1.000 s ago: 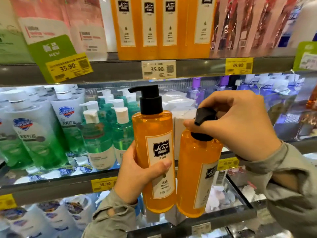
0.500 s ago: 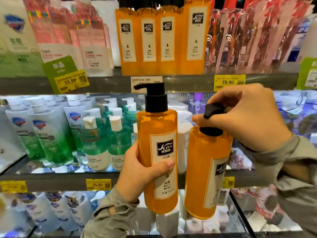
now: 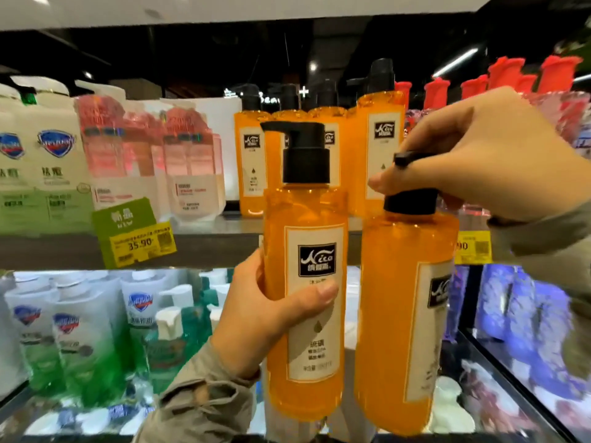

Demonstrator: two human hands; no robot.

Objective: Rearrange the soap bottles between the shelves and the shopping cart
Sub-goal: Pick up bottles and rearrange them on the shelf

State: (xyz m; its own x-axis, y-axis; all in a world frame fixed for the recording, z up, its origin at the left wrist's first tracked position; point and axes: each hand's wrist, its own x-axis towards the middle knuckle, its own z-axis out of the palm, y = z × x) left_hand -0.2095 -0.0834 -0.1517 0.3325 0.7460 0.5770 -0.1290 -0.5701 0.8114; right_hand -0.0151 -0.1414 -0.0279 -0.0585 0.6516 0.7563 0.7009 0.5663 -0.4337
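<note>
Two orange soap bottles with black pumps are held up in front of the shelves. My left hand grips the left bottle round its body, thumb across the white label, and it stands upright. My right hand pinches the black pump head of the right bottle, which hangs from my fingers a little tilted. Behind them, a row of the same orange bottles stands on the upper shelf. The shopping cart is out of view.
Pink refill pouches and white packs fill the upper shelf's left. Red-capped bottles stand at its right. Green pump bottles crowd the lower shelf, purple ones sit at right. A yellow price tag hangs on the shelf edge.
Both hands have raised their bottles from the lower shelf's level up to the upper shelf. My view has tilted upward with them, showing the ceiling.
</note>
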